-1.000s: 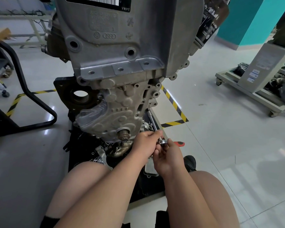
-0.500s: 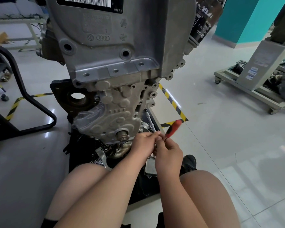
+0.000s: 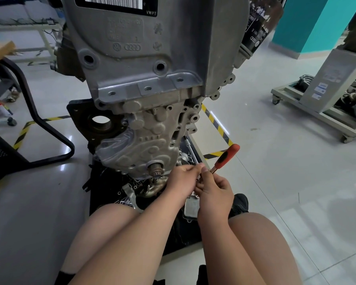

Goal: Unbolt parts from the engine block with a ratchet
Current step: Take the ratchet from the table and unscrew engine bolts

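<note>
Engine block [image 3: 152,79] upright, left hand [image 3: 181,179] and right hand [image 3: 216,191] pinching ratchet [image 3: 227,156], red handle tilted up-right

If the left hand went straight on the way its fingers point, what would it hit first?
Probably the right hand, whose thumb sits at the fingertips of the left hand and which grips the ratchet; depth is unclear.

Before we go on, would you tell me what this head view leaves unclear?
Head view:
- ratchet head and socket: hidden under the left hand and right hand.
- The bolt, and what the left hand pinches: hidden by those fingers.
- barcode label on the engine block: cut off by the top edge.
</note>
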### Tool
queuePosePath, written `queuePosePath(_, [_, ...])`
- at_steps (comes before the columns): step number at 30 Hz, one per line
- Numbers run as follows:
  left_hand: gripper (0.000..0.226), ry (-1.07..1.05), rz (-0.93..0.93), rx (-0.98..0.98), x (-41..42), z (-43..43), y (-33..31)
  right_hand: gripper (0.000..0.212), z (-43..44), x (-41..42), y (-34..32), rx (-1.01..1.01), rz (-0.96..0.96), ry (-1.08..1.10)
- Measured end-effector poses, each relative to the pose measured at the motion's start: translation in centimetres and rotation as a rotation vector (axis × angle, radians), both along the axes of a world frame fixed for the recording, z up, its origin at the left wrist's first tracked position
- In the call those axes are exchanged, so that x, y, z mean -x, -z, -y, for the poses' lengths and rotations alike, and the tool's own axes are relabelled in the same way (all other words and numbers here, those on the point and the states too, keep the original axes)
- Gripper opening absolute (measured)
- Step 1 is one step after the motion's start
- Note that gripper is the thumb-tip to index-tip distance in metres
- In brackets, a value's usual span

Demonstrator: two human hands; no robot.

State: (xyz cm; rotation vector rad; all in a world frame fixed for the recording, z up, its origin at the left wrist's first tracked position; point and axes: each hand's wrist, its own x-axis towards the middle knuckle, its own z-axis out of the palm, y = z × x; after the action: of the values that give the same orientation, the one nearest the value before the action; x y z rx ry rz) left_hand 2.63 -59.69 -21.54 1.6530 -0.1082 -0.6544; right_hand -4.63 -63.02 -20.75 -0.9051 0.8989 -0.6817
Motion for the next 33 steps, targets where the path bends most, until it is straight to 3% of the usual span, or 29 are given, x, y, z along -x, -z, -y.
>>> queuePosePath(18, [0.028,-0.020,-0.035,0.004,0.2,-0.2,-0.8,0.033,0.6,0.3,-1.1,-0.197,0.074,-0.106])
queuePosePath(24, [0.032,-0.095,-0.127,0.021,0.1,-0.3,-1.2,0.031,0.9,0.1,-1.3,-0.269,0.039,-0.132])
queuePosePath(26, [0.025,-0.179,-0.233,0.077,-0.2,-0.3,-1.4,0.028,1.2,-0.1,-1.4,-0.345,0.036,-0.135])
queuePosePath(29, [0.023,-0.323,-0.571,0.316,-0.9,-1.0,-1.9,0.023,1.6,-0.5,-1.4,-0.412,0.065,-0.159])
queuePosePath(33, [0.026,-0.462,-0.864,0.652,-1.8,-2.4,-3.1,0.009,1.6,-0.7,-1.4,-0.266,0.016,-0.289])
